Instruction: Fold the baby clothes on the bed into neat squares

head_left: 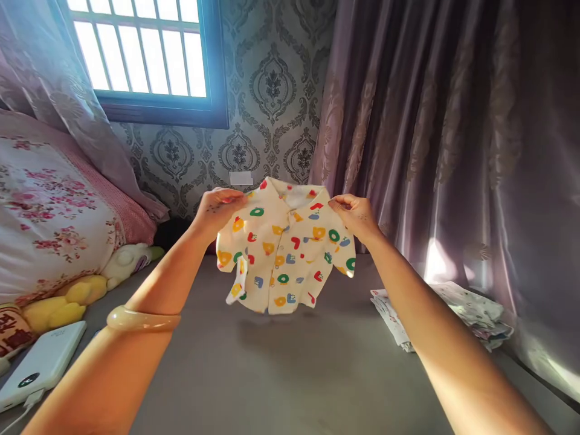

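Note:
A small cream shirt (290, 254) with a collar, a buttoned front and red, yellow, green and blue prints hangs upright in the middle of the view. My left hand (221, 208) pinches it at the shoulder on the left side. On the opposite shoulder, my right hand (356, 216) grips the cloth between thumb and fingers. The shirt is held above the grey bed surface (203, 374), with its shadow below. Its back is mostly hidden.
Folded cloths (471, 311) lie at the right by the purple curtain (408, 121). On the left are a floral pillow (49, 211), plush toys (67, 302) and a white power bank (43, 362) with a cable. A barred window (140, 54) and patterned wall (272, 90) stand behind.

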The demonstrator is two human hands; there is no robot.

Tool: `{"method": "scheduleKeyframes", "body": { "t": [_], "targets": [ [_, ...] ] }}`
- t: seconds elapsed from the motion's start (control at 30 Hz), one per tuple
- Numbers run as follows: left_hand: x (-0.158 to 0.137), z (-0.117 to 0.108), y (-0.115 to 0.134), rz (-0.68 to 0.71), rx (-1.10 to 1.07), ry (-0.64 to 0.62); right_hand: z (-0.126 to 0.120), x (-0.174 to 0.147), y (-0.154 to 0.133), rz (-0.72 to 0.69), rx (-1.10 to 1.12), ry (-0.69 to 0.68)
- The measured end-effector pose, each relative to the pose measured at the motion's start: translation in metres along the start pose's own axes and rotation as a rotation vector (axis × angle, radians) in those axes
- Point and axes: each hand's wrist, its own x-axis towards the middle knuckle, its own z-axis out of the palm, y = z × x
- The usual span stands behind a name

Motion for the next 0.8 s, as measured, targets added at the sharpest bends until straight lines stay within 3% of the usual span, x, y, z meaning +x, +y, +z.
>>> {"method": "scheduleKeyframes", "body": {
  "t": [0.1,0.2,0.43,0.63,0.8],
  "targets": [
    [0.001,0.000,-0.004,-0.038,0.028,-0.070,0.002,0.001,-0.001,0.025,-0.011,0.009],
    [0.002,0.002,-0.009,0.012,0.067,-0.008,0.006,-0.002,-0.005,-0.010,-0.132,0.038],
    [-0.011,0.006,0.002,0.203,0.407,0.092,0.011,-0.020,-0.017,-0.220,-0.484,0.178],
    [-0.037,-0.003,0.019,0.428,0.493,0.194,0.004,-0.044,-0.033,-0.293,-0.722,0.199],
    [-0.074,-0.020,0.040,0.566,0.515,0.241,-0.011,-0.070,-0.058,-0.384,-0.747,0.209]
  ]
}}
